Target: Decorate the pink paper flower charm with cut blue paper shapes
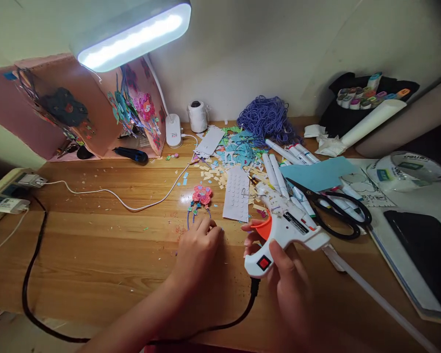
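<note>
My right hand grips a white hot glue gun with an orange trigger and a red switch; its nozzle points up and left, and a clear glue stick juts out behind it. My left hand rests fingers-down on the wooden desk, pressing the purple cord ends just below a pink paper flower ornament. Between the two hands lies a white sheet of foam dots.
Black scissors, white markers and blue paper lie right. Behind are a purple cord pile, paper scraps, a thread spool, a desk lamp and a pink cardboard display. The gun's black cable loops left to a power strip.
</note>
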Motion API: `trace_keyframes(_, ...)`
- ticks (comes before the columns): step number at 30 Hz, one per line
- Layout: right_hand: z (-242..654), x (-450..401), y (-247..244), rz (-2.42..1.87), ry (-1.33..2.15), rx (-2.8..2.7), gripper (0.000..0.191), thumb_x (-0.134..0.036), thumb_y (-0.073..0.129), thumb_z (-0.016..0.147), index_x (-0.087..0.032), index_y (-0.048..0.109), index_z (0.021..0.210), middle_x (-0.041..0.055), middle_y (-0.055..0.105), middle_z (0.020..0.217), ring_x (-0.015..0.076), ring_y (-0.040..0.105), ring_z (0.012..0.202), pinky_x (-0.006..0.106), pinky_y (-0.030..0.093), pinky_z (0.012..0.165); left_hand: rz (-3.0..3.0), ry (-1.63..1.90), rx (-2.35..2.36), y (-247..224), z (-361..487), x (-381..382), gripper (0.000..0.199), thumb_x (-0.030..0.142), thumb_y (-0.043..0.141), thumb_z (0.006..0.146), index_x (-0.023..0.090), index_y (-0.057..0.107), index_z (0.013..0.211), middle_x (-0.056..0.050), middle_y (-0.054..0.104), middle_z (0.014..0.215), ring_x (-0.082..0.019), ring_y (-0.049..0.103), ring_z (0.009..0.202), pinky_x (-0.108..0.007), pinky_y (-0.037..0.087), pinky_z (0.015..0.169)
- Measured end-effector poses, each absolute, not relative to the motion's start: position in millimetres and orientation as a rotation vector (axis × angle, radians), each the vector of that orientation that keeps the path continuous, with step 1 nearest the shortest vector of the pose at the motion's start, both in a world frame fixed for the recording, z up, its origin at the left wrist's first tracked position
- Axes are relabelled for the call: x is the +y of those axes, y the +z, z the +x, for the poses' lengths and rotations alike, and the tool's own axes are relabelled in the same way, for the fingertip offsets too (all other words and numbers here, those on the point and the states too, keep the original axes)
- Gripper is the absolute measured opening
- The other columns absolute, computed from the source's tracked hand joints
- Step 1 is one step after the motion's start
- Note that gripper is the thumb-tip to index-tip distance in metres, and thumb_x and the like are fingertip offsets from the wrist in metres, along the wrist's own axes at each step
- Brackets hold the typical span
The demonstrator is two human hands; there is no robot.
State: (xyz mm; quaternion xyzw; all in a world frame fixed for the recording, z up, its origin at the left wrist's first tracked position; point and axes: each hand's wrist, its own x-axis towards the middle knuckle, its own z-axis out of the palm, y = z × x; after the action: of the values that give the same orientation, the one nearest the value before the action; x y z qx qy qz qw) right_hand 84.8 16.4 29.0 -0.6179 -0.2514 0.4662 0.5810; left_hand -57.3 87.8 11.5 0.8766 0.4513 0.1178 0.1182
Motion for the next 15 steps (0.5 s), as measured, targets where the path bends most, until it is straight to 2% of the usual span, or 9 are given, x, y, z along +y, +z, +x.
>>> trace_keyframes(4,84.3,16.8,26.4,-1.457,1.137,-0.589,0.029,-0.05,0.054,0.081,-0.022,0.062,0.083,0.003,0.068,0.083,0.0211,0.062,0.08,0.032,0.049,0.076,2.143,0.604,1.378,11.9,-63.2,96.4,0.014,0.02,0.056,0.087,0.018,0.069,0.081,-0.003,0.069,0.081,-0.016,0.06,0.073,-0.026,0.045,0.066)
trace_keyframes(8,82.9,17.7,23.5,-1.449,1.258,-0.788,0.033,-0.049,0.05,0.083,-0.02,0.065,0.085,0.0036,0.066,0.078,0.02,0.061,0.075,0.028,0.049,0.066,1.541,0.796,1.467,22.4,-68.8,106.9,0.019,0.035,0.065,0.08,0.017,0.073,0.079,-0.003,0.072,0.073,-0.014,0.061,0.063,-0.023,0.044,0.058)
trace_keyframes(12,79.6,16.6,25.9,-1.542,1.289,-0.862,0.035,-0.051,0.05,0.078,-0.02,0.067,0.079,0.0037,0.066,0.071,0.0193,0.059,0.064,0.029,0.048,0.06,1.164,0.889,1.391,28.1,-71.6,115.4,0.02,0.034,0.076,0.067,0.015,0.075,0.072,-0.005,0.073,0.069,-0.014,0.061,0.061,-0.021,0.044,0.057)
trace_keyframes(15,78.0,15.5,27.8,-1.62,1.259,-0.846,0.034,-0.051,0.05,0.075,-0.021,0.065,0.072,0.0024,0.063,0.063,0.0183,0.055,0.055,0.028,0.047,0.054,1.092,0.919,1.356,25.3,-73.9,118.9,0.021,0.034,0.076,0.065,0.015,0.075,0.074,-0.006,0.074,0.073,-0.014,0.063,0.062,-0.022,0.046,0.057)
